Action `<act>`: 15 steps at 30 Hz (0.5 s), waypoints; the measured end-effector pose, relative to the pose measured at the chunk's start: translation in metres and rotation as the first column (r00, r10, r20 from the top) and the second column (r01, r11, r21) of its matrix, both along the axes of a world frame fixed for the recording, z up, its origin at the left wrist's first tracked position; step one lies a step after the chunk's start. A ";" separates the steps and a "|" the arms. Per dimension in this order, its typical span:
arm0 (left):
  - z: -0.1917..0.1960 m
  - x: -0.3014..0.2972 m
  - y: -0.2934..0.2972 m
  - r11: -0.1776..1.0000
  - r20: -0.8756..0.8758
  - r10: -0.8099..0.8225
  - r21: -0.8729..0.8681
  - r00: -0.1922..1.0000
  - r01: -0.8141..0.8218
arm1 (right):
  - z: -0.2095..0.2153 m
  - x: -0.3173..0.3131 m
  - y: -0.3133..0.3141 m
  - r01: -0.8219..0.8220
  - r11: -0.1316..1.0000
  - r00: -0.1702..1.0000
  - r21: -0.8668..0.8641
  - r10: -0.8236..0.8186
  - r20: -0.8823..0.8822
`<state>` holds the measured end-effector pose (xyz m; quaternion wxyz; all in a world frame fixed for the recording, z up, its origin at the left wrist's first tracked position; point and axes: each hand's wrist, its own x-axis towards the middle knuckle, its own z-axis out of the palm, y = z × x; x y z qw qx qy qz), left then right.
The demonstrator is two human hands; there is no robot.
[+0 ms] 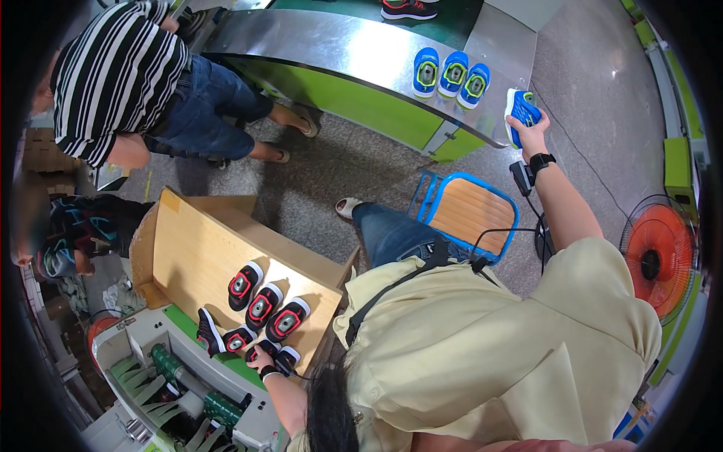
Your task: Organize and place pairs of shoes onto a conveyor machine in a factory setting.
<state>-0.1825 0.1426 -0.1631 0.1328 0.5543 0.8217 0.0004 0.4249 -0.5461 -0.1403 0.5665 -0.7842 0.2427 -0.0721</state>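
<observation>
Currently, the right grip (531, 136) is closed around a blue shoe (521, 114), raised beside the right end of a metal tabletop (324, 34); whether the shoe touches the edge, I cannot tell. Three more blue shoes (454, 74) sit in a row on that tabletop, each with a yellow-green rim around its opening and a grey piece filling it. Farther back, a black and red shoe (409, 9) rests on a dark green belt (452, 26).

At lower left, the left grip (262, 358) has its fingers over a black shoe in a cluster of black and red shoes (263, 305); how firmly they close, I cannot tell. Three of these lie slanting side by side on a wooden tabletop (192, 245) with a raised board along one side, and others crowd near its lower edge. Grey pieces fill the openings of several, ringed in red. One more shoe (210, 331) stands tipped, its white sole showing.

Next to them is a grey machine (120, 339) with an open trough, holding green rollers (166, 365), pale strips (135, 384) and dark shoes that only partly show.

A blue-framed stool (476, 211) with a wooden seat stands below the metal tabletop, and an orange fan (651, 262) is at far right. A co-worker in a striped shirt (113, 79) is at upper left.
</observation>
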 end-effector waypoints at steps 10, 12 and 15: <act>-0.009 -0.011 0.007 0.999 0.011 -0.029 -0.012 1.000 0.029 | 0.008 0.006 -0.030 -0.660 0.347 0.682 -0.667 0.648 -0.338; -0.008 -0.010 0.006 0.999 0.000 -0.035 -0.022 0.999 0.035 | -0.016 0.019 -0.025 -0.451 0.136 0.798 -0.882 0.504 -0.330; -0.006 -0.010 0.004 0.999 -0.025 -0.043 -0.022 0.999 0.042 | -0.033 0.026 -0.010 -0.322 0.131 0.931 -0.938 0.224 -0.288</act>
